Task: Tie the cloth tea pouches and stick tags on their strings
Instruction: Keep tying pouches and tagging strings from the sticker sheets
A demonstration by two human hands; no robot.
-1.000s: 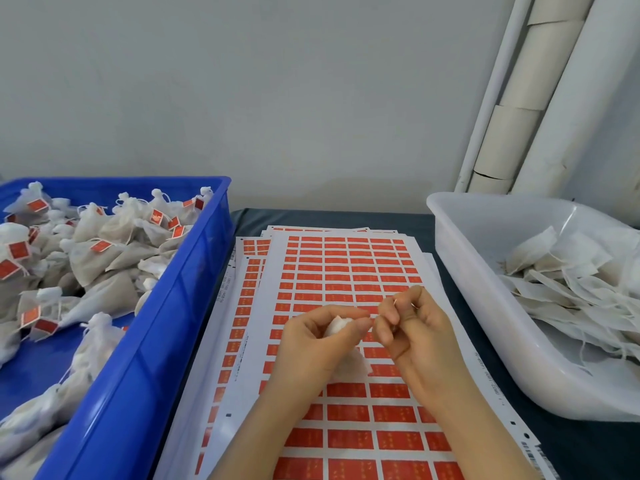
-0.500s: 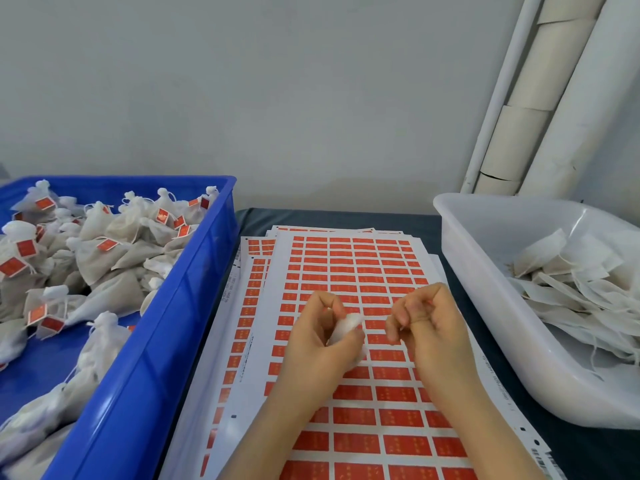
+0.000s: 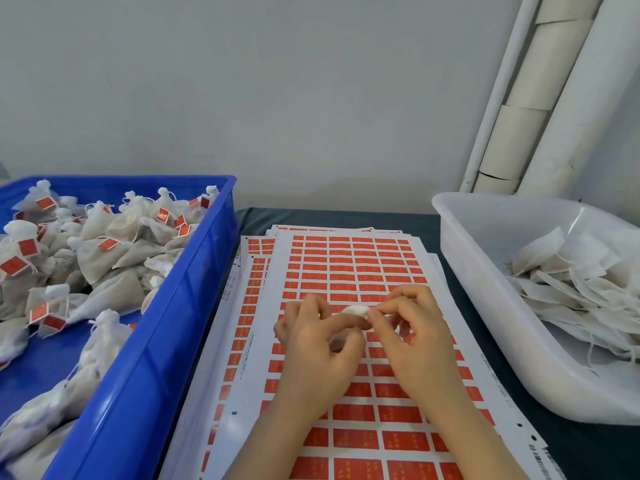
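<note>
Head view, only angle given: both hands work above the stack of red tag sheets (image 3: 356, 271), mid-table. Left hand (image 3: 311, 344) has its fingers curled round a small white tea pouch (image 3: 355, 310), index finger laid across toward the other hand, and most of the pouch body is hidden in the palm. Right hand (image 3: 414, 336) pinches with thumb and fingertips at the pouch's gathered end, touching the left index tip. The string is too thin to make out, so I cannot tell whether the pinch is on string or cloth. Step in hand looks like cinching and knotting the neck; no tag on this pouch yet. To do it well: keep the left grip firm just below the neck so the filling stays down, pull the string out sideways and not upward, and snug the knot against the gather, leaving a free tail for the tag. Blue crate (image 3: 194, 306) at left holds the tagged pouches (image 3: 104, 244). White tub (image 3: 485, 306) at right holds the flat untied pouches (image 3: 571, 282). Risk: loose knot, or the tail too short.
</note>
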